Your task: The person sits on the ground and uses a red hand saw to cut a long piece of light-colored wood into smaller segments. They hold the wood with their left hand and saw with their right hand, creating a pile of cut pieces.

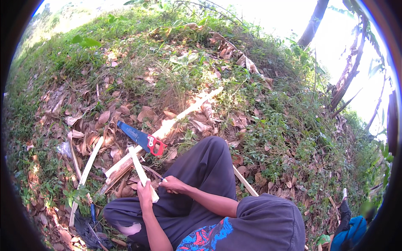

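My left hand (145, 195) is closed around the lower part of a pale, flat piece of wood (137, 162), which slants up and away over my lap. Beside it, my right hand (174, 185) grips the dark handle of what looks like a knife (152, 171). The thin blade points left and away, close to the wood's right side; whether it touches the wood I cannot tell. A handsaw (136, 134) with a blue blade and red handle rests just beyond, across a pale peeled log (167, 126).
Long wood strips (91, 162) lie at the left, near a blue-handled tool (93, 212). Another strip (245, 180) shows behind my raised knee. Dry leaves (201, 125) and weeds cover the sloping ground. Someone in blue (355, 231) is at the lower right; a tree trunk (314, 23) stands far right.
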Action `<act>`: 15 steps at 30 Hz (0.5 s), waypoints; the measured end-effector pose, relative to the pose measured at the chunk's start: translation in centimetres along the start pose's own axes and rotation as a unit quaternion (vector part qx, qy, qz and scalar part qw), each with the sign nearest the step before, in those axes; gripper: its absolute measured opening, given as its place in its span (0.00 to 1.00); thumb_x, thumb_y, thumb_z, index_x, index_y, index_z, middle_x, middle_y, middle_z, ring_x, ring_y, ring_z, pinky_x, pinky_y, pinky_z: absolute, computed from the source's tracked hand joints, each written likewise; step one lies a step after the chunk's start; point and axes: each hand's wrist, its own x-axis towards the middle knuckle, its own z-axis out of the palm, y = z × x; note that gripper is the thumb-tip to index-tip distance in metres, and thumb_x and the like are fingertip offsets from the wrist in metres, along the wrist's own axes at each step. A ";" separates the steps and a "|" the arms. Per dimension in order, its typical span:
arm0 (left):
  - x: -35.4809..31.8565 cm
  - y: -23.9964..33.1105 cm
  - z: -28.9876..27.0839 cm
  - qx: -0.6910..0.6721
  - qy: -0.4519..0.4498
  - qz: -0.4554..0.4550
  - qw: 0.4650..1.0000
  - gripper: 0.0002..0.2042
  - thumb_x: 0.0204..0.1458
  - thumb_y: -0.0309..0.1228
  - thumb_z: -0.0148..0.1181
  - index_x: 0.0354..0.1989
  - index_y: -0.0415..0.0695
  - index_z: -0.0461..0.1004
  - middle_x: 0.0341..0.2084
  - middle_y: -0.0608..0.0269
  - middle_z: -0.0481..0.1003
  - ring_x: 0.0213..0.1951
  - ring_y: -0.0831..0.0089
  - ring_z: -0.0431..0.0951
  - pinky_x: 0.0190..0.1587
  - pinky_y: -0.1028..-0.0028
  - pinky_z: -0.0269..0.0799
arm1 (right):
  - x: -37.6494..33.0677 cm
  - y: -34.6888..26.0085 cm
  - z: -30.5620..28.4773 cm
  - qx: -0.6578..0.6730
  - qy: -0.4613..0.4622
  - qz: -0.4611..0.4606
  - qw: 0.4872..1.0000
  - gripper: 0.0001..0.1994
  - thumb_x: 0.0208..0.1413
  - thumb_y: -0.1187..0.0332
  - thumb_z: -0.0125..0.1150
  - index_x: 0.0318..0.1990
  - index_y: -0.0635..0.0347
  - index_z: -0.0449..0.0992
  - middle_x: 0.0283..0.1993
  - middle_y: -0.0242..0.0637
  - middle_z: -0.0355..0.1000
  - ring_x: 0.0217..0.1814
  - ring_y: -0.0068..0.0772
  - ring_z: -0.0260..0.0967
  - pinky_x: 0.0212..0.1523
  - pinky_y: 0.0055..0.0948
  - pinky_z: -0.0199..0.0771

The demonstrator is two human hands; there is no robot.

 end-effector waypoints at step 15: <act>0.3 -0.6 -0.1 -0.011 -0.006 0.000 1.000 0.12 0.59 0.35 0.58 0.41 0.38 0.71 0.24 0.65 0.71 0.21 0.75 0.73 0.24 0.72 0.68 | 0.1 0.1 0.0 -0.006 -0.001 0.013 1.000 0.18 0.62 0.54 0.59 0.27 0.57 0.69 0.18 0.24 0.65 0.16 0.15 0.64 0.16 0.20 0.64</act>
